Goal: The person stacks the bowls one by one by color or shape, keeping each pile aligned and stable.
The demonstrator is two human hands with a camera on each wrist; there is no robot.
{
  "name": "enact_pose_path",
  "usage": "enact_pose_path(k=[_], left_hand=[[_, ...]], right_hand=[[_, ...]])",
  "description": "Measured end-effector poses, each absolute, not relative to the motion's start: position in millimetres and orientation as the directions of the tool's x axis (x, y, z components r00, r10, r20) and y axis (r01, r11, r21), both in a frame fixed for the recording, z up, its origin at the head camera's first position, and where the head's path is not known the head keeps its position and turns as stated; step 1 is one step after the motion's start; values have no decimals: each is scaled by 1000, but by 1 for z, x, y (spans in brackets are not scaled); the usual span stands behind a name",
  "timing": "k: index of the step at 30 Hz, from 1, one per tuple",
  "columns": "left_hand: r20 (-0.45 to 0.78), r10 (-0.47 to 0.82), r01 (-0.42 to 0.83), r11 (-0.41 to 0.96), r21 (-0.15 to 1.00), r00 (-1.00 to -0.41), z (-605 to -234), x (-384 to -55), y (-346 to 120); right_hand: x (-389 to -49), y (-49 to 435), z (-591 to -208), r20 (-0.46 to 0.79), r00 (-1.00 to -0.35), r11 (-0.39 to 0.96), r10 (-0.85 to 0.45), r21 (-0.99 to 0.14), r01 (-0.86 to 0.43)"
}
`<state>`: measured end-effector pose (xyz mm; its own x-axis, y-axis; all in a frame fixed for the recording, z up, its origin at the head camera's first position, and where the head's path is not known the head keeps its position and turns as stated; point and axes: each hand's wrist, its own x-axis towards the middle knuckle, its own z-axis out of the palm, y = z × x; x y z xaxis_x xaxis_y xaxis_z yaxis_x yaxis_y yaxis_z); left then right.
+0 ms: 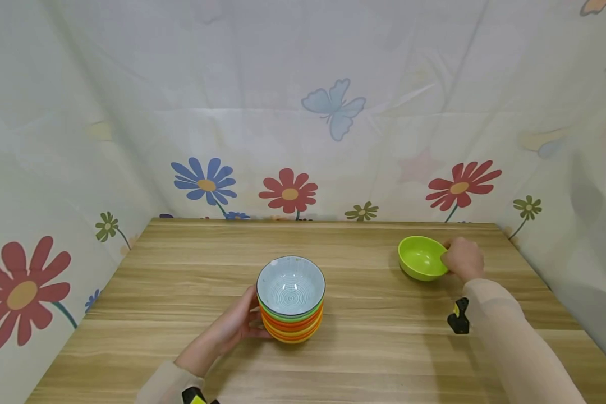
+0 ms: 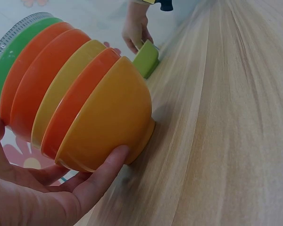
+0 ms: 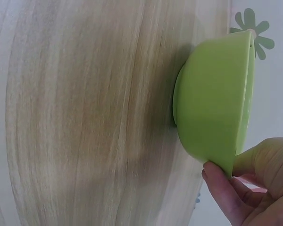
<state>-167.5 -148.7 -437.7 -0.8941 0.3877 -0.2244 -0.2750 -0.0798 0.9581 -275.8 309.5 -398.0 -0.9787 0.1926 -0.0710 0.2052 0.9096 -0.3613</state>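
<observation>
A stack of nested bowls (image 1: 290, 300) stands upright near the middle of the table. On top sits a pale blue bowl (image 1: 291, 286) with fine rings inside; a green bowl (image 2: 19, 61) and several orange and yellow ones lie below. My left hand (image 1: 242, 317) holds the stack from its left side, fingers curved against the bowls, one fingertip on the lowest orange bowl (image 2: 115, 110). Toward the back right, my right hand (image 1: 463, 258) pinches the right rim of a lime green bowl (image 1: 420, 255), thumb inside and fingers outside. Whether its base touches the table cannot be told.
The wood-grain table (image 1: 373, 348) runs back to a pale curtain (image 1: 262, 112) printed with flowers and a butterfly. Curtain also hangs along the left and right sides. A black wrist device (image 1: 458, 317) sits by the right sleeve.
</observation>
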Motion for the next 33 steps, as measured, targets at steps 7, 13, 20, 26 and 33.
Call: enact_pose_path(k=[7,13,20,26,33], left_hand=[[-228,390,-279,-78,957,-892,-437,-168,-149],[-230,392,-281,-75,957,-891,-438,-168,-149],[-229,388,-277,-71,958,-893,-438,-168,-149],[-230,386,-277,-70,958,-893,-438,-168,-150],[-222,392,-271,-73,960,-893,-438,-168,-149]], right_hand=[[-273,304,-393,-25,-988,932,149,-329,149],[-272,296,-388,-16,-994,942,107,-320,106],[-274,287,-386,-16,-997,953,77,-293,78],[-275,280,-384,-25,-999,954,39,-297,45],[-278,268,-379,-5,-999,956,-39,-292,-36]])
